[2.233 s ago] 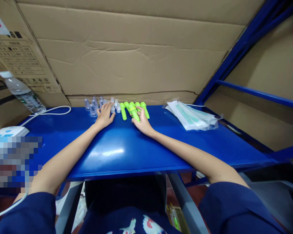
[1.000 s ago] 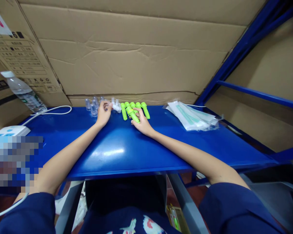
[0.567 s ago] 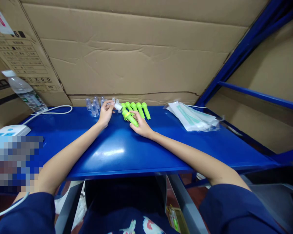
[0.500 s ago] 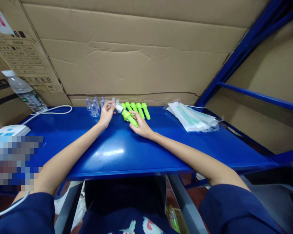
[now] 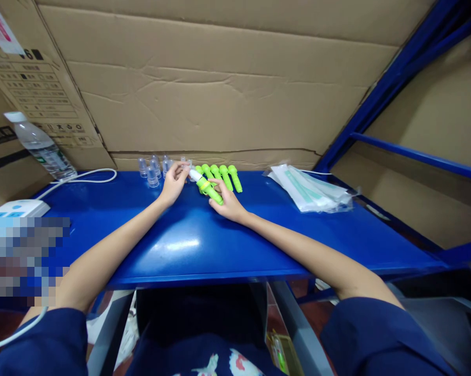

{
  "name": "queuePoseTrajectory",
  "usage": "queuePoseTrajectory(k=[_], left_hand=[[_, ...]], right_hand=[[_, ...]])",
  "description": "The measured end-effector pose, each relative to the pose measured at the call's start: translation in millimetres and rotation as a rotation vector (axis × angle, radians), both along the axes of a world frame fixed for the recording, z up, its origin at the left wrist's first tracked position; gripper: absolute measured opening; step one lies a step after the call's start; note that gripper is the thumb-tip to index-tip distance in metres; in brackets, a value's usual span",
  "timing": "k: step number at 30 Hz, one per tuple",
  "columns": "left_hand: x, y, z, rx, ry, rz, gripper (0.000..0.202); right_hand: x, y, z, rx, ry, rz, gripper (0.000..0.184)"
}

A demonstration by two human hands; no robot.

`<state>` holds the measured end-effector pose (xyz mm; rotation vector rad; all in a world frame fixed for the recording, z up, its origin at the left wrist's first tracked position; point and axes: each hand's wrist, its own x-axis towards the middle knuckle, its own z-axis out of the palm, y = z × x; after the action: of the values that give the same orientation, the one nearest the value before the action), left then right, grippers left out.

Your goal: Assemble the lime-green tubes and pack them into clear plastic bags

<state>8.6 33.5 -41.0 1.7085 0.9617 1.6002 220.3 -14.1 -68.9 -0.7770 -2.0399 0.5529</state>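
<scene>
My right hand is closed around a bright green toy flashlight with a yellow band, tilted with its head up and to the left. A white end piece sticks out of that head. The fingertips of my left hand pinch this piece at its far end; what exactly lies between them is partly hidden. Several clear plastic caps stand on the table to the left of my left hand. Just behind my right hand, several more green flashlights lie side by side in a row.
The blue table backs onto a cardboard wall. A clear bag with flat packets lies at the right. On the left are a water bottle, a white power strip and its cable. A blue metal frame rises at the right.
My left fingers have shifted slightly to the right and up along the white end piece, which shows a little differently. My right hand and the flashlight have hardly moved.
</scene>
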Motion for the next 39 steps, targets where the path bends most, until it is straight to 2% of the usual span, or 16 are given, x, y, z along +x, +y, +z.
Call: queuePoseTrajectory(k=[4, 12, 20, 26, 31, 39], left_hand=[[-1.2, -3.5, 5.3, 0.065, 0.056, -0.015, 0.035], [3.4, -7.5, 0.5, 0.076, 0.116, -0.08, 0.034], [3.5, -12.2, 5.5, 0.07, 0.135, -0.101, 0.036], [6.9, -18.6, 4.7, 0.01, 0.161, -0.215, 0.05], [12.0, -22.6, -1.6, -0.079, 0.145, -0.348, 0.072], [11.6, -15.2, -8.2, -0.08, 0.13, -0.285, 0.079]], right_hand=[[0.4, -0.9, 0.1, 0.0, -0.003, 0.004, 0.055], [-0.7, -3.0, 2.5, 0.015, 0.024, 0.008, 0.055], [0.4, -2.4, 1.4, 0.032, 0.007, -0.017, 0.056], [0.0, 0.2, -1.1, 0.015, 0.048, -0.016, 0.063], [-1.5, -0.7, -0.3, -0.033, 0.085, -0.01, 0.066], [2.1, 0.7, 6.2, -0.034, -0.013, 0.031, 0.054]])
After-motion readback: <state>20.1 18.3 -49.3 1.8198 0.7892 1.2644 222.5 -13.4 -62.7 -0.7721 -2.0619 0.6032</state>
